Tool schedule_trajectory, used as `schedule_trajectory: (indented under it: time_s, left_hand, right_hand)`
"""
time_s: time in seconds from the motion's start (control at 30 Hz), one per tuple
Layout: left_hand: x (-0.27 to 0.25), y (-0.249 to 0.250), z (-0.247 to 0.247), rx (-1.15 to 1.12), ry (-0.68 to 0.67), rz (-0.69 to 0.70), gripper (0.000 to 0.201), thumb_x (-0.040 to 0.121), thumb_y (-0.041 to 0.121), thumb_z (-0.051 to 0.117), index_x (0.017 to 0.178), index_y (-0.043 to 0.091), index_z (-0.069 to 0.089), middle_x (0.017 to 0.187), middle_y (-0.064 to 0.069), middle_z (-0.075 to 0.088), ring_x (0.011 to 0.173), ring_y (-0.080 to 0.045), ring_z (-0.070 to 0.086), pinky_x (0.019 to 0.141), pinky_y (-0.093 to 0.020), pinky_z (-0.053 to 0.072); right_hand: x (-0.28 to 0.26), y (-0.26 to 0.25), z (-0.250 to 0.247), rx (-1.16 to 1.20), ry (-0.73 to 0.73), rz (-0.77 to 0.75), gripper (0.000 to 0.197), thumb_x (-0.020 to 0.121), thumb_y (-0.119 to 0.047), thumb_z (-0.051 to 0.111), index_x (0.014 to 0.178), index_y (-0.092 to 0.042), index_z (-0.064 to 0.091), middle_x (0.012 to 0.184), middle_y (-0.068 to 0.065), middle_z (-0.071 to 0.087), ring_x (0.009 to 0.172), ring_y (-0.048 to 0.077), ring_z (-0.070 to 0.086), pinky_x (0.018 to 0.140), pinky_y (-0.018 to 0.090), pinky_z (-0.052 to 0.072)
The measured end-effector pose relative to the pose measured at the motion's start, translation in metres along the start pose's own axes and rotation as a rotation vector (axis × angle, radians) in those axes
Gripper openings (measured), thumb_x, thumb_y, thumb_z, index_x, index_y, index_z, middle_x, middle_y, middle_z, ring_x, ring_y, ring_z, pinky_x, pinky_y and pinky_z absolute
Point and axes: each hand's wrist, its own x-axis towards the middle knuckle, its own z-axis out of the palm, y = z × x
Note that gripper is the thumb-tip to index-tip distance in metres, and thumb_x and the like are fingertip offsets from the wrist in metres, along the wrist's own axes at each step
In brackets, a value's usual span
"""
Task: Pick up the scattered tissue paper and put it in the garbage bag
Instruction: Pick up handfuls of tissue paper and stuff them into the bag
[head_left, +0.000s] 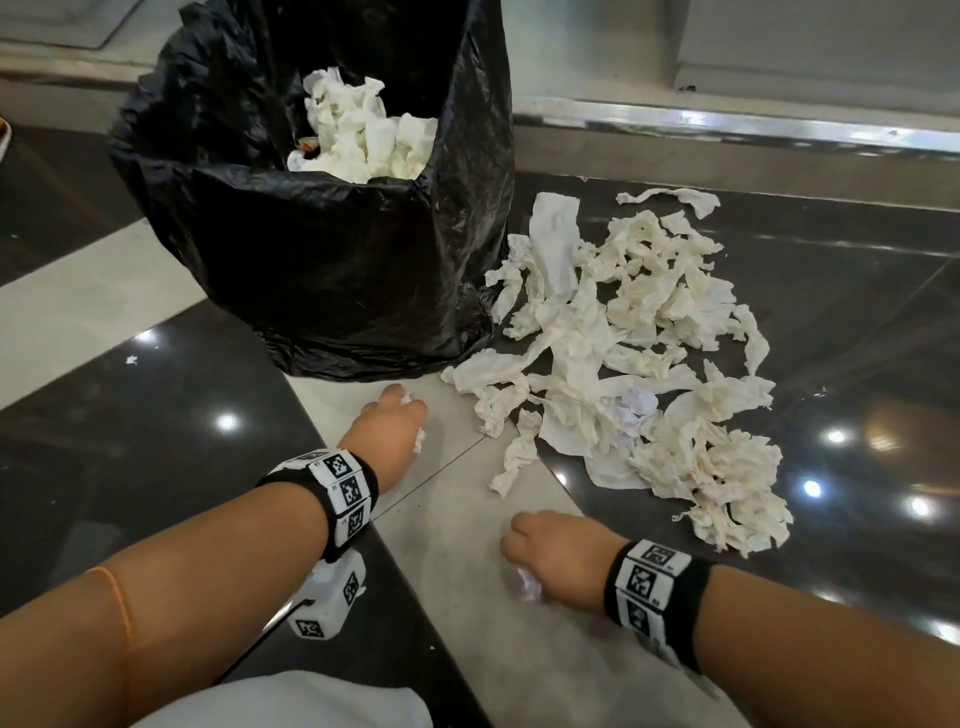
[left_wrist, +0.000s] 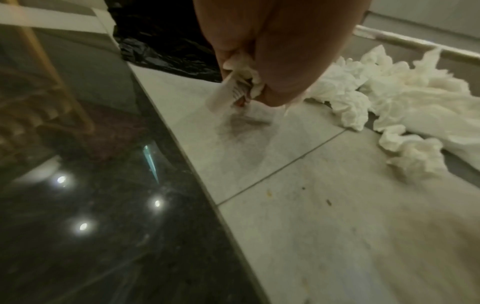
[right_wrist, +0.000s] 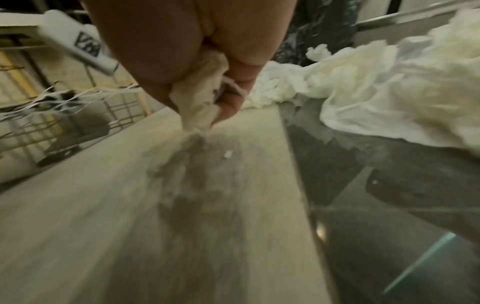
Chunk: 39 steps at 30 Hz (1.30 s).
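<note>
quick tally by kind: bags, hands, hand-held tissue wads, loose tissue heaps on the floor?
Black plastic garbage bag: 1
Bare hands, left hand and right hand: 2
Crumpled white tissue wads gripped in hands, left wad and right wad: 2
Loose heap of white tissue paper on the floor: 1 (pieces too tangled to count)
Total: 6

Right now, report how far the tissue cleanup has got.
Partly done. Crumpled tissue already sits in the garbage bag. The left hand and right hand each grip a small wad. A large pile remains on the floor beside the bag.
</note>
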Motion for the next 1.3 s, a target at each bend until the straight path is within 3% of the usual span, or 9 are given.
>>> schedule_trajectory:
  time_s: [0.17,0.27,0.37,0.47,0.57,0.63,0.8,1.03,1.3]
  left_hand:
    - [0.006,0.005,-0.015,-0.163,0.072,-0.044,0.007,0.088,0.013,0.050,0.093,0.010,0.048,0.096,-0.011,0.053,0.091,-0.033,0.058,0.073,-0.034,0.045]
    - [0.004,0.016,-0.026,-0.249,0.103,0.004,0.011,0.088,0.019,0.053,0.089,0.015,0.043,0.082,-0.003,0.046,0.080,-0.030,0.054,0.066,-0.029,0.037]
    - [0.003,0.028,-0.034,-0.298,0.136,0.084,0.020,0.084,0.021,0.055,0.100,0.013,0.046,0.082,-0.006,0.053,0.072,-0.027,0.050,0.062,-0.031,0.038]
    - [0.008,0.040,-0.033,-0.207,0.082,0.206,0.032,0.083,0.021,0.058,0.111,0.013,0.044,0.108,-0.011,0.052,0.073,-0.027,0.052,0.062,-0.034,0.043]
    - [0.020,0.047,-0.023,-0.059,-0.037,0.297,0.067,0.083,0.014,0.059,0.141,0.027,0.027,0.154,-0.012,0.010,0.079,-0.031,0.060,0.066,-0.034,0.051]
    - [0.026,0.050,-0.016,0.017,-0.106,0.307,0.084,0.084,0.006,0.055,0.147,0.035,0.009,0.157,-0.012,-0.004,0.082,-0.030,0.061,0.065,-0.033,0.051]
    - [0.027,0.051,-0.013,0.043,-0.087,0.246,0.037,0.089,0.022,0.050,0.126,0.017,0.045,0.116,-0.013,0.048,0.097,-0.034,0.058,0.079,-0.037,0.045]
    - [0.018,0.051,-0.030,0.043,-0.019,0.225,0.022,0.092,0.011,0.042,0.097,0.004,0.062,0.103,-0.013,0.061,0.110,-0.024,0.053,0.081,-0.023,0.037]
    - [-0.024,0.042,-0.023,-0.009,-0.150,0.292,0.018,0.088,0.016,0.050,0.089,0.009,0.067,0.097,-0.007,0.066,0.092,-0.026,0.064,0.084,-0.037,0.051]
  right_hand:
    - [0.004,0.017,-0.039,0.113,0.278,0.184,0.032,0.084,-0.006,0.046,0.116,-0.014,0.044,0.103,0.005,0.057,0.093,0.028,0.057,0.068,0.032,0.042]
    - [0.016,0.026,-0.045,0.070,0.247,0.251,0.056,0.082,0.002,0.048,0.134,-0.017,0.038,0.128,0.013,0.040,0.095,0.033,0.057,0.069,0.036,0.047]
    - [0.022,0.027,-0.039,-0.008,0.139,0.255,0.041,0.087,-0.004,0.050,0.127,-0.015,0.045,0.132,0.017,0.036,0.097,0.034,0.057,0.071,0.039,0.049]
    - [0.020,0.025,-0.024,-0.084,0.059,0.202,0.033,0.089,-0.007,0.048,0.122,-0.009,0.048,0.115,0.015,0.049,0.100,0.035,0.055,0.074,0.041,0.047]
    - [0.011,0.026,-0.017,-0.063,0.057,0.205,0.033,0.088,-0.008,0.047,0.121,-0.009,0.046,0.114,0.014,0.051,0.103,0.033,0.054,0.066,0.034,0.035]
    - [0.003,0.028,-0.020,-0.038,0.071,0.203,0.033,0.085,-0.008,0.048,0.118,-0.009,0.048,0.111,0.013,0.052,0.102,0.033,0.054,0.065,0.033,0.032]
    - [-0.029,0.034,-0.044,-0.095,0.100,0.128,0.021,0.083,-0.016,0.054,0.103,-0.010,0.057,0.102,0.010,0.058,0.095,0.030,0.055,0.065,0.033,0.040]
    - [-0.090,0.078,-0.095,-0.069,0.085,0.159,0.025,0.079,-0.003,0.049,0.101,-0.012,0.059,0.107,0.004,0.055,0.099,0.023,0.054,0.080,0.029,0.043]
    - [-0.123,0.128,-0.111,-0.057,0.136,0.385,0.043,0.088,-0.012,0.049,0.125,-0.034,0.056,0.126,-0.002,0.055,0.114,0.018,0.055,0.095,0.032,0.045]
